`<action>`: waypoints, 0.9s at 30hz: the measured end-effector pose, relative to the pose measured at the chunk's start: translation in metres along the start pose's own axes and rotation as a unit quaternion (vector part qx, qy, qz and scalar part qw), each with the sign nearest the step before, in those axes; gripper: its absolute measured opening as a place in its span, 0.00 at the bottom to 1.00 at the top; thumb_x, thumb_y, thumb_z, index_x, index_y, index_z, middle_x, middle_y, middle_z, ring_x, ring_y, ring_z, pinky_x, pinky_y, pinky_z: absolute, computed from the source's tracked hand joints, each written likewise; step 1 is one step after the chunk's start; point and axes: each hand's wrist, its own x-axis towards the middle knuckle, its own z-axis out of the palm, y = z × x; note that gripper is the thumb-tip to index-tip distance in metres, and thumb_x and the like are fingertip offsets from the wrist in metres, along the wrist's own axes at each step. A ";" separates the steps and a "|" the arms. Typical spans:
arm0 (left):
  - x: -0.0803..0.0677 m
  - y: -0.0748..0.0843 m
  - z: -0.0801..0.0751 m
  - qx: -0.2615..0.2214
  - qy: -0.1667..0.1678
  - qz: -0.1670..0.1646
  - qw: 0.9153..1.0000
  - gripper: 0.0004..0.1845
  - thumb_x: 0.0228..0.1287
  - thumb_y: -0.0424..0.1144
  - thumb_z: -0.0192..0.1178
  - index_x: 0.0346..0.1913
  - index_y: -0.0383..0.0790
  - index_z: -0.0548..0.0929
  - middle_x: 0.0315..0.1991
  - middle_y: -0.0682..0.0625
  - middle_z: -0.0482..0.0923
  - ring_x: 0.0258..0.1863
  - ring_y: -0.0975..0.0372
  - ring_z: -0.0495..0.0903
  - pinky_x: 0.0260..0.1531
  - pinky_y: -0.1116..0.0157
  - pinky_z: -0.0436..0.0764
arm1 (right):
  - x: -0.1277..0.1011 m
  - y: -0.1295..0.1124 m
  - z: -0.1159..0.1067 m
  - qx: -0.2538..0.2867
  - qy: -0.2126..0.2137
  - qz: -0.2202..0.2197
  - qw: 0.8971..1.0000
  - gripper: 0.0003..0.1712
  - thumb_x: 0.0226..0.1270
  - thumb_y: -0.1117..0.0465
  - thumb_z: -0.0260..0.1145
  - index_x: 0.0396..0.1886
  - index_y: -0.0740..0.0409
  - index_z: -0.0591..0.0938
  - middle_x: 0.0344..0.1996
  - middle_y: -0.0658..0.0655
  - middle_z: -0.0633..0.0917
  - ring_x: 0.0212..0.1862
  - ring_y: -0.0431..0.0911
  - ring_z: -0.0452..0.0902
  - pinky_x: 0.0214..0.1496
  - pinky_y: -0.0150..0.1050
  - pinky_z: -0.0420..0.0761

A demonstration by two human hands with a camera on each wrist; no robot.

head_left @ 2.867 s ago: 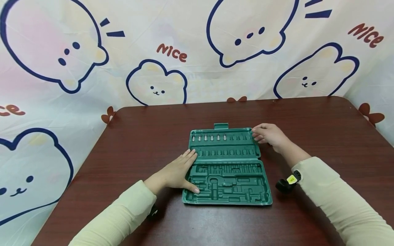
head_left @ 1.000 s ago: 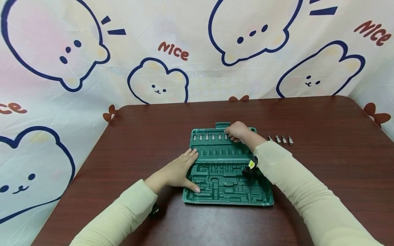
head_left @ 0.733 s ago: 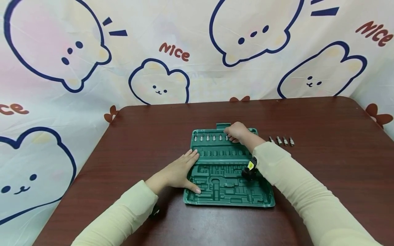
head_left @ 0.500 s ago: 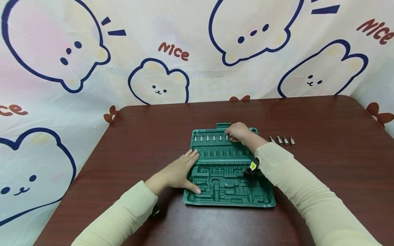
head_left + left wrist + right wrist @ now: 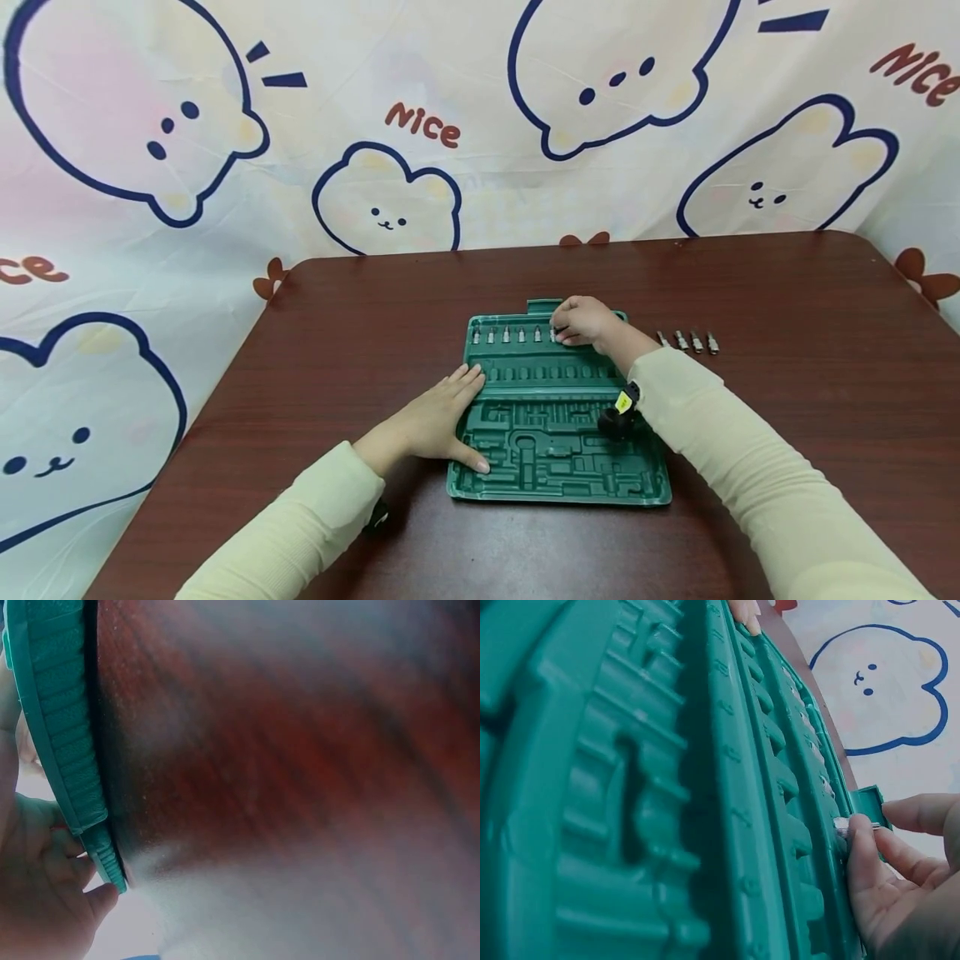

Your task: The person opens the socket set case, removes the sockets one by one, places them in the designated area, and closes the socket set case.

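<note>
A green moulded tool tray point(image 5: 555, 498) lies open in the middle of the dark wooden table point(image 5: 787, 283). Its far row holds several small silver bits point(image 5: 507, 335). My left hand point(image 5: 431, 421) lies flat on the tray's left edge with straight fingers; the left wrist view shows the left hand point(image 5: 37, 900) against the tray's rim point(image 5: 60, 712). My right hand point(image 5: 577, 323) reaches over the tray to the far row and pinches the rightmost bit point(image 5: 841, 823) between thumb and fingers.
Several loose silver bits point(image 5: 686, 341) lie in a row on the table just right of the tray. A cartoon bear cloth point(image 5: 382, 200) hangs behind the table's far edge. Small wrist cameras sit under both sleeves.
My right hand moved left from the tray's far right corner to the row of bits and uncovered the loose bits on the table. Over the last second it hardly shifts. The left hand stays put.
</note>
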 end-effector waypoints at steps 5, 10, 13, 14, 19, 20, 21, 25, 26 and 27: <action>0.000 0.000 0.000 -0.002 -0.001 0.001 1.000 0.62 0.32 0.72 0.56 0.66 0.34 0.46 0.67 0.44 0.39 0.65 0.55 0.36 0.60 0.59 0.45 | 0.002 0.002 0.002 -0.023 0.013 -0.007 1.000 0.16 0.64 0.63 0.51 0.50 0.66 0.70 0.41 0.61 0.72 0.27 0.42 0.72 0.32 0.34 0.75; 0.000 0.000 0.000 -0.001 0.002 0.003 1.000 0.62 0.32 0.72 0.55 0.66 0.33 0.46 0.66 0.43 0.39 0.65 0.55 0.37 0.60 0.59 0.46 | 0.002 0.002 0.004 -0.055 0.018 -0.010 0.998 0.15 0.65 0.62 0.51 0.48 0.65 0.73 0.44 0.61 0.73 0.28 0.42 0.72 0.31 0.34 0.74; -0.001 0.000 0.000 -0.001 0.002 0.002 1.000 0.62 0.32 0.72 0.55 0.66 0.33 0.46 0.66 0.43 0.39 0.65 0.54 0.37 0.59 0.58 0.47 | 0.002 0.003 0.004 -0.048 0.022 -0.012 0.999 0.14 0.64 0.63 0.52 0.46 0.65 0.74 0.43 0.60 0.72 0.28 0.42 0.72 0.31 0.33 0.74; -0.001 0.000 0.000 -0.001 0.001 0.001 1.000 0.62 0.32 0.72 0.55 0.66 0.33 0.46 0.66 0.43 0.39 0.65 0.55 0.37 0.59 0.59 0.46 | 0.002 0.003 0.004 -0.041 0.023 -0.012 0.999 0.13 0.64 0.63 0.52 0.45 0.65 0.74 0.43 0.60 0.73 0.28 0.42 0.72 0.31 0.33 0.74; -0.001 0.001 -0.001 -0.002 0.000 0.000 1.000 0.62 0.32 0.72 0.56 0.66 0.34 0.46 0.66 0.43 0.39 0.65 0.55 0.37 0.59 0.59 0.46 | 0.002 0.005 0.004 -0.001 0.034 -0.008 0.999 0.13 0.63 0.64 0.55 0.45 0.65 0.75 0.40 0.59 0.74 0.27 0.40 0.73 0.32 0.32 0.74; -0.002 0.001 -0.001 -0.001 0.001 0.001 1.000 0.62 0.32 0.72 0.56 0.66 0.34 0.46 0.66 0.43 0.39 0.65 0.55 0.37 0.59 0.59 0.46 | 0.001 0.005 0.005 0.007 0.036 -0.007 0.999 0.13 0.62 0.64 0.55 0.45 0.65 0.75 0.40 0.59 0.74 0.27 0.40 0.73 0.32 0.31 0.74; -0.002 0.001 -0.001 -0.002 0.001 0.002 1.000 0.62 0.32 0.71 0.56 0.66 0.33 0.46 0.66 0.43 0.39 0.65 0.54 0.37 0.59 0.58 0.46 | 0.001 0.005 0.005 0.012 0.038 -0.007 0.999 0.13 0.62 0.64 0.55 0.45 0.64 0.75 0.39 0.58 0.74 0.27 0.40 0.73 0.32 0.31 0.75; -0.002 0.002 -0.001 -0.002 0.001 0.001 1.000 0.62 0.32 0.71 0.56 0.66 0.33 0.46 0.66 0.43 0.39 0.65 0.54 0.37 0.60 0.58 0.46 | 0.000 0.006 0.004 0.031 0.044 -0.012 0.999 0.14 0.62 0.63 0.55 0.46 0.64 0.75 0.36 0.57 0.75 0.29 0.41 0.73 0.34 0.32 0.75; -0.002 0.002 -0.001 -0.002 0.001 0.000 1.000 0.62 0.32 0.71 0.56 0.66 0.33 0.46 0.66 0.43 0.39 0.65 0.55 0.37 0.60 0.58 0.46 | 0.000 0.007 0.004 0.038 0.046 -0.015 0.998 0.14 0.62 0.62 0.55 0.46 0.64 0.75 0.35 0.57 0.74 0.29 0.41 0.72 0.34 0.32 0.75; -0.002 0.002 -0.002 -0.002 0.000 -0.001 1.000 0.62 0.33 0.71 0.56 0.66 0.33 0.46 0.66 0.43 0.39 0.65 0.55 0.37 0.60 0.58 0.46 | -0.001 0.007 0.003 0.047 0.049 -0.017 0.998 0.15 0.63 0.62 0.55 0.47 0.64 0.74 0.35 0.56 0.74 0.30 0.42 0.72 0.34 0.32 0.75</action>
